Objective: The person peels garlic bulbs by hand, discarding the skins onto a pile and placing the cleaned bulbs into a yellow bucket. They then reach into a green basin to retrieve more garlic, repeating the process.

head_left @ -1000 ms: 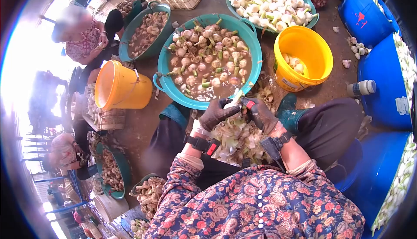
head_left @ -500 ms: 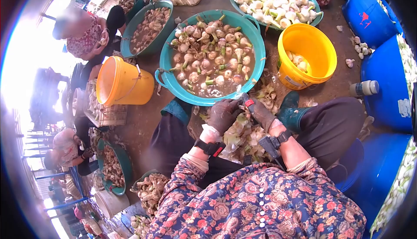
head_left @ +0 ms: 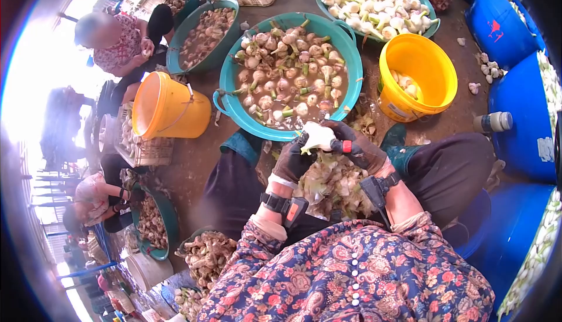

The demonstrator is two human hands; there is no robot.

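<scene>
Both gloved grips are clamped on a peeled garlic bulb point(head_left: 318, 136): left hand point(head_left: 294, 159), right hand point(head_left: 358, 146), above peelings point(head_left: 333, 184) on wet concrete floor point(head_left: 193, 158), beside a teal basin point(head_left: 228, 82).

Daylight is flooding a fisheye view from the left.

Glare is blowing out the left edge, washing the seated people there into pale haze, while the teal basin point(head_left: 231, 97) and yellow bucket point(head_left: 418, 70) are sitting in even, soft light with faint shadows. The lens is bending everything toward a dark circular rim, the blue drums point(head_left: 521, 111) are curving, and the far left is blurring, perhaps from overexposure.
</scene>
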